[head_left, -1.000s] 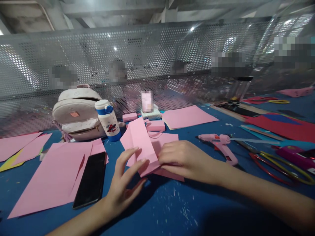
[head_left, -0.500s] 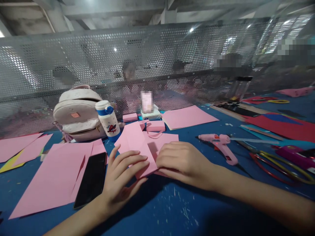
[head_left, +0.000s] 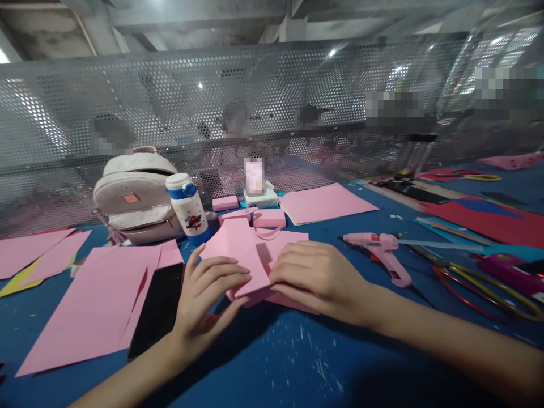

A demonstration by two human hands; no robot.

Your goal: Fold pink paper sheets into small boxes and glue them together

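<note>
In front of me is a folded sheet of pink paper (head_left: 244, 243), its front part bent into a box-like shape. My left hand (head_left: 212, 286) grips its near left side, with the fingers stretched over the top and the thumb at the lower edge. On the right, my right hand (head_left: 310, 277) pinches the fold's edge with closed fingers, and its fingertips are partly hidden. Behind the fold stand small pink paper boxes (head_left: 269, 218) and a curled pink strip. A black phone (head_left: 157, 309) lies left of my left hand, partly over flat pink sheets (head_left: 93, 300).
A white bottle (head_left: 189, 212) and a pale backpack (head_left: 136, 198) stand behind on the left. To the right lie a pink glue gun (head_left: 385, 249), scissors (head_left: 480, 289) and coloured sheets. A perforated metal screen (head_left: 272, 90) rises behind the blue table (head_left: 297, 362).
The top flap of the folded pink paper has tilted down flatter, and its front face shows more. My left hand has shifted slightly left; the right hand has barely moved.
</note>
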